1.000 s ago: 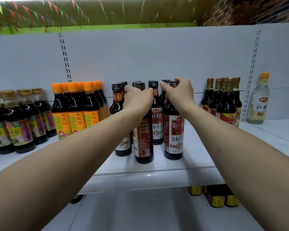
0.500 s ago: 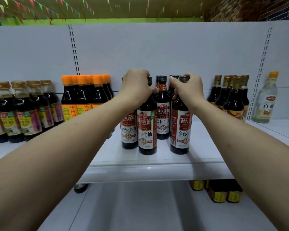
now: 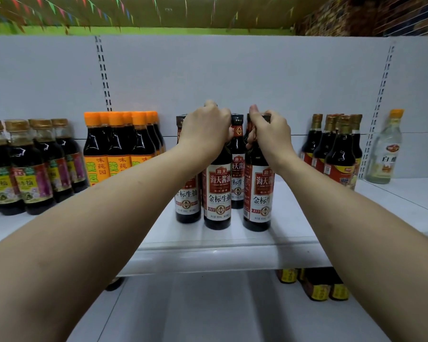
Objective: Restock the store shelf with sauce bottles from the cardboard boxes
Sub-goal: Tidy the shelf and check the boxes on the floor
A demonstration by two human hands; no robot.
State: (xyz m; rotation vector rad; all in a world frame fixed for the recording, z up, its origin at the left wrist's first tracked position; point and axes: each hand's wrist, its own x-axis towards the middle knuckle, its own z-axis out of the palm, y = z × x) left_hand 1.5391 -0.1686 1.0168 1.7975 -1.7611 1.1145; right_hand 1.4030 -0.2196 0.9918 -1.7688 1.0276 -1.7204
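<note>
Even overhead light, fairly bright; white glints on the orange-capped bottles (image 3: 95, 144); the shelf (image 3: 208, 255) bows toward the wide-angle edges.

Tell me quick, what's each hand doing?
Left hand: gripping the neck of a soy sauce bottle.
Right hand: gripping the neck of the neighbouring bottle.

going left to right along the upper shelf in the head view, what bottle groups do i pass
gold-capped bottles with green-and-purple labels → orange-capped bottles → black-capped soy sauce bottles, gripped by the left hand then the right hand → gold-capped bottles with red labels → clear bottle
</note>
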